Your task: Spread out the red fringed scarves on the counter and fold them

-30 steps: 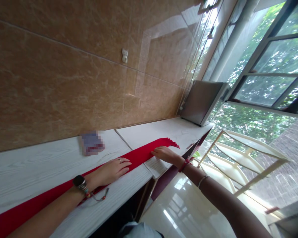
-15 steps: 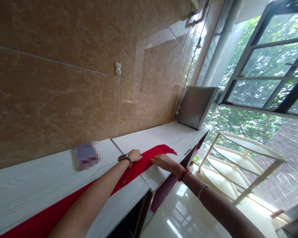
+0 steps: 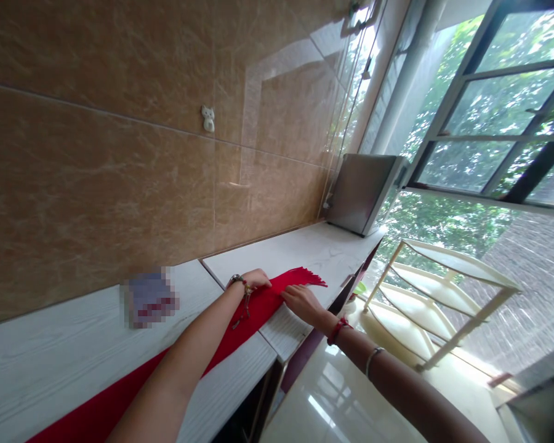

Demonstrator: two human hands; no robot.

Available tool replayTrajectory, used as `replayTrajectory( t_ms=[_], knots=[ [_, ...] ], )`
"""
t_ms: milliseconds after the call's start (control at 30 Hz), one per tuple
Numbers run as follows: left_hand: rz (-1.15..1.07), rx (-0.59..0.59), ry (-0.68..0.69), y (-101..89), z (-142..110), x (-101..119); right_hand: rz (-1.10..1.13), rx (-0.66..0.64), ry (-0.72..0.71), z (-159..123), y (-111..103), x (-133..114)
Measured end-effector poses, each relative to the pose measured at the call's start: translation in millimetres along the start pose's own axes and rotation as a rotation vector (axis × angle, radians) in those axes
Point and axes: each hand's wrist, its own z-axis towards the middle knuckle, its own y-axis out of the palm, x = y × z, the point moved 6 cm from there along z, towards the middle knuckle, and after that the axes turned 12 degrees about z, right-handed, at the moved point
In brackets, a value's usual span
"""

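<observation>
While the tiled wall (image 3: 120, 191) rises behind both hands and the window (image 3: 484, 111) stands off to their right, the long white desk (image 3: 272, 246) runs beneath them, with a seam just by the left hand. A cream rack (image 3: 477, 324) stands on the floor beyond the right hand. The red scarf (image 3: 240, 323) lies lengthwise on the desk under both hands; one end trails back beneath the left forearm, and the fringe spreads just past the fingers. The left hand (image 3: 257, 279) is nearly closed, seeming to pinch the wall-side edge; the right hand (image 3: 300, 301) is half curled, its thumb and fingers apparently pinching the near edge.

Uneven pulling by the two hands could skew or crease the cloth, I'd judge, and a tug toward the right forearm could drag it off the desk's edge. The dangling bracelet cord (image 3: 241, 317) at the left wrist might snag or get caught underneath.

As for containers, the metal box (image 3: 357, 194) beyond the hands hides its contents. Nearer the wall, left of the left hand, sits a blurred packet (image 3: 150, 298); what it holds cannot be told.
</observation>
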Motion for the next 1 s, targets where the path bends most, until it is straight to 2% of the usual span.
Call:
replayTrajectory(
  t_ms=[100,200,300,433,500,567,633,700,733,900,1000],
  knots=[
    [-0.137,0.016,0.015,-1.0,0,0,0.029,0.073,0.036,-1,-5,0],
    [-0.277,0.063,0.056,-11.3,-9,-1,0.089,0.162,0.083,0,-16,1],
    [-0.4,0.141,0.141,-33.2,-25,3,0.183,0.272,0.153,5,-33,3],
    [-0.508,0.285,0.311,-71.5,-52,17,0.344,0.417,0.262,20,-56,3],
    [-0.534,0.348,0.402,-88.4,-66,25,0.603,0.487,0.295,29,-67,1],
    [-0.536,0.387,0.47,-100.5,-77,29,1.027,0.534,0.324,37,-73,-2],
    [-0.509,0.397,0.505,-105.5,-83,29,1.407,0.518,0.352,42,-73,-6],
    [-0.458,0.384,0.513,-102.2,-80,27,1.541,0.459,0.384,43,-67,-9],
    [-0.423,0.371,0.511,-97.1,-76,25,1.525,0.43,0.409,42,-62,-7],
    [-0.19,0.31,0.472,-46.6,-39,20,1.132,0.331,0.567,15,-22,25],
    [-0.058,0.297,0.452,-15.8,-20,19,0.999,0.278,0.58,-4,-7,40]
  ],
)
